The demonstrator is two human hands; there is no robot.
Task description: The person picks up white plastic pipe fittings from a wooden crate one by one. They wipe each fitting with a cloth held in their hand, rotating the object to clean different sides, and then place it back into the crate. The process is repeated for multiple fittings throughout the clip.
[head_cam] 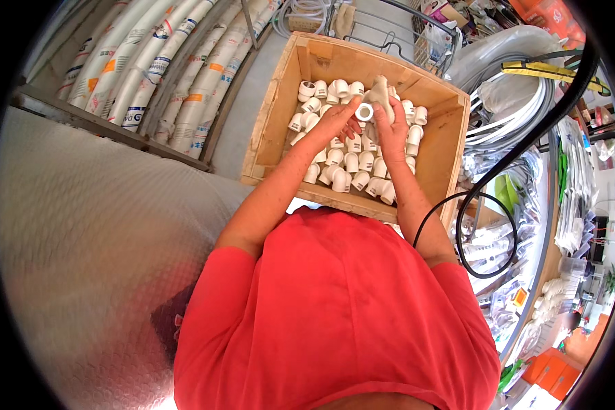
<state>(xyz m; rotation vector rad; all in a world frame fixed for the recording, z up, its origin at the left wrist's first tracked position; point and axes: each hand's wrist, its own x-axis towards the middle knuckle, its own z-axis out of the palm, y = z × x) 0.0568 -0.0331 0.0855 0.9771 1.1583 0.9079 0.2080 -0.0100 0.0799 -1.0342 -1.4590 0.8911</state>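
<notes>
Over an open wooden box (266, 128) I hold one white plastic pipe fitting (364, 112), its round mouth facing me. My left hand (342, 119) grips the fitting from its left side. A beige cloth (381, 96) is bunched in my right hand (392, 130), pressed close to the fitting's right side. Below both hands, many white pipe elbows (351, 162) cover the floor of the box, some lying with their mouths up. The fingers of my right hand are partly hidden by the cloth.
Wrapped white pipes (189, 97) lie in a rack at the left. Behind the box stands a wire rack (384, 33). Coiled hoses (512, 102) and bagged goods fill the right side. A black cable (530, 133) loops down beside my right arm. Bubble wrap (97, 220) spreads at the left.
</notes>
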